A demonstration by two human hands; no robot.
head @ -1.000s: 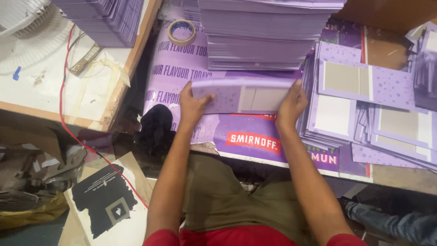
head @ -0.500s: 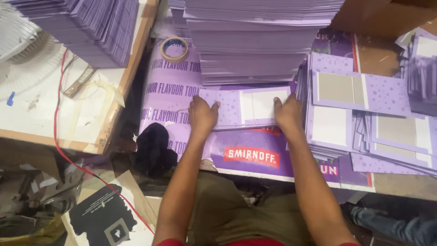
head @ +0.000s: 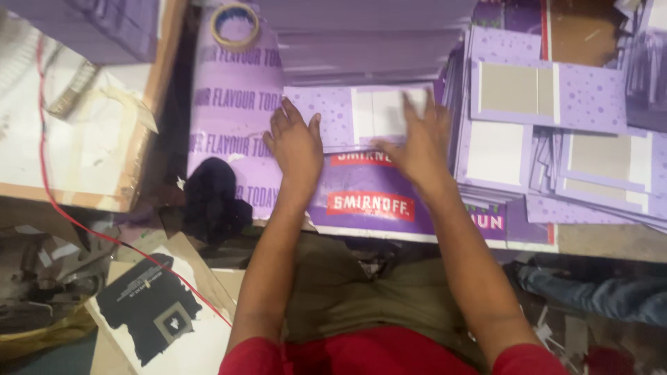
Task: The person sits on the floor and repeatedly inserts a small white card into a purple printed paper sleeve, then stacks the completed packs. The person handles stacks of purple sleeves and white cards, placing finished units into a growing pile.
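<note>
Left hand: my left hand [head: 297, 144] lies open, flat on the purple card [head: 358, 114].
Right hand: my right hand [head: 417, 142] open, pressing too.
Risk: uneven pressure may skew the card against the stack [head: 361, 42].

The right hand [head: 417, 142] now lies further onto the purple card [head: 347, 114]; before, it gripped the card's right edge.

Tape roll [head: 235, 25], red wire [head: 48, 187], dark cloth [head: 212, 198].

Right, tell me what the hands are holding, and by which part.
Neither grips anything: the left hand and right hand press flat on a purple card sheet, left near its left end, right toward its right end.
</note>
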